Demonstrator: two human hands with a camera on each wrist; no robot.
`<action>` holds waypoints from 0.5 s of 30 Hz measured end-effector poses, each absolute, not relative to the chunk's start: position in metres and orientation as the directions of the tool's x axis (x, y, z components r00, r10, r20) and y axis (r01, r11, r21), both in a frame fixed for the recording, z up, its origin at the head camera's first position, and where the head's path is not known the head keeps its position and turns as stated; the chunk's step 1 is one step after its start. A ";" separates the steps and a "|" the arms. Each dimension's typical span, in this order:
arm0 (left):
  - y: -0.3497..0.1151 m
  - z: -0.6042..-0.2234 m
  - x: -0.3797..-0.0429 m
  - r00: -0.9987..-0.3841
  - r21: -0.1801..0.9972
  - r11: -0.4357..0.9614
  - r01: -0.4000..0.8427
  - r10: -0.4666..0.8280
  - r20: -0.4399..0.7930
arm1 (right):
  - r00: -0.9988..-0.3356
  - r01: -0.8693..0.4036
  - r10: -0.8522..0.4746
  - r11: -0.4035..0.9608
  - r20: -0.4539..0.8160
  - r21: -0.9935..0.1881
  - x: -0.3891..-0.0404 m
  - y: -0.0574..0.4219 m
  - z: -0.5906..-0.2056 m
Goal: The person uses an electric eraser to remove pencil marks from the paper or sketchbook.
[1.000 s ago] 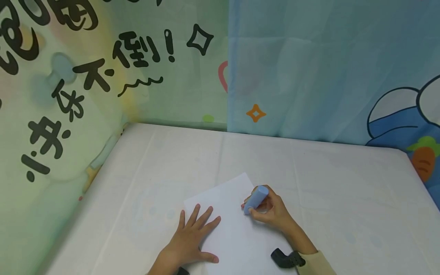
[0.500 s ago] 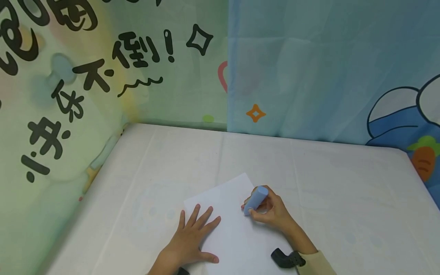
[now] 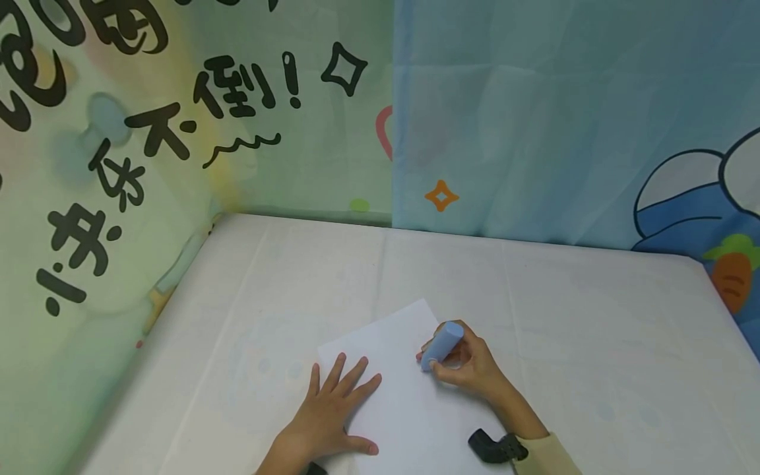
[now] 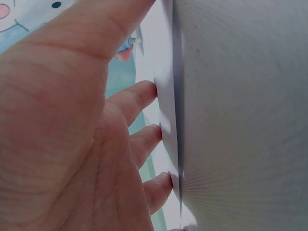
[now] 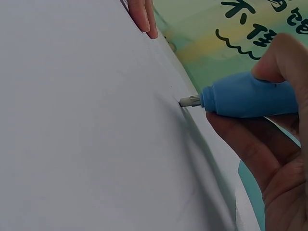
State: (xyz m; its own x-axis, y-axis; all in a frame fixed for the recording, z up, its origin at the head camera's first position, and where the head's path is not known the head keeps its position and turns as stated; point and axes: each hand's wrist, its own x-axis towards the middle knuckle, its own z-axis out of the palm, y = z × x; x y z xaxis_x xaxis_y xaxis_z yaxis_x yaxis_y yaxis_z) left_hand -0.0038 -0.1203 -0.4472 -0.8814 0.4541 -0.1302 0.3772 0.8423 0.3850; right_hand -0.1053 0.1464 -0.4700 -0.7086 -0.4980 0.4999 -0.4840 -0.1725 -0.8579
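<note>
A sheet of white paper (image 3: 399, 389) lies slantwise on the white-covered table. Fingers spread, my left hand (image 3: 323, 415) rests flat over the paper's left side. In the left wrist view its fingertips (image 4: 150, 89) press down at the sheet. My right hand (image 3: 477, 369) grips a light blue electric eraser (image 3: 443, 344) between thumb and fingers, tilted over the right part of the paper. The right wrist view shows the eraser's white tip (image 5: 185, 102) in a metal holder, right at the paper surface. No marks show clearly on the sheet.
The white tablecloth (image 3: 297, 277) stretches around the paper to the back and both sides. Printed fabric (image 3: 534, 132) with drawings and lettering hangs along the back and left. A black strap (image 3: 497, 448) circles the right wrist beside a pale sleeve (image 3: 543, 455).
</note>
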 end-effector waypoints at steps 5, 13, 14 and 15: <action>-0.120 -0.447 -0.004 -0.882 0.391 0.842 0.371 0.451 -0.135 | -0.697 -0.490 -0.499 -0.192 0.514 -0.850 -0.106 0.145 -0.471; -0.119 -0.447 -0.004 -0.884 0.377 0.856 0.353 0.437 -0.166 | -0.705 -0.482 -0.505 -0.175 0.499 -0.858 -0.106 0.146 -0.470; -0.118 -0.447 -0.005 -0.884 0.377 0.857 0.352 0.437 -0.167 | -0.710 -0.479 -0.503 -0.167 0.492 -0.862 -0.106 0.146 -0.470; -0.118 -0.447 -0.005 -0.884 0.377 0.857 0.352 0.437 -0.167 | -0.716 -0.477 -0.501 -0.157 0.485 -0.865 -0.106 0.146 -0.471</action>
State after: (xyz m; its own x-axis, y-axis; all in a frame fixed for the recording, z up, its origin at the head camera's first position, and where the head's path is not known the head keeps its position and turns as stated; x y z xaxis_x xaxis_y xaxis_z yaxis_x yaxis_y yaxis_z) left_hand -0.0047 -0.1183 -0.4472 -0.8839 0.4368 -0.1670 0.3522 0.8568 0.3766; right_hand -0.1062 0.1460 -0.4710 -0.7164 -0.5012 0.4854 -0.4766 -0.1566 -0.8651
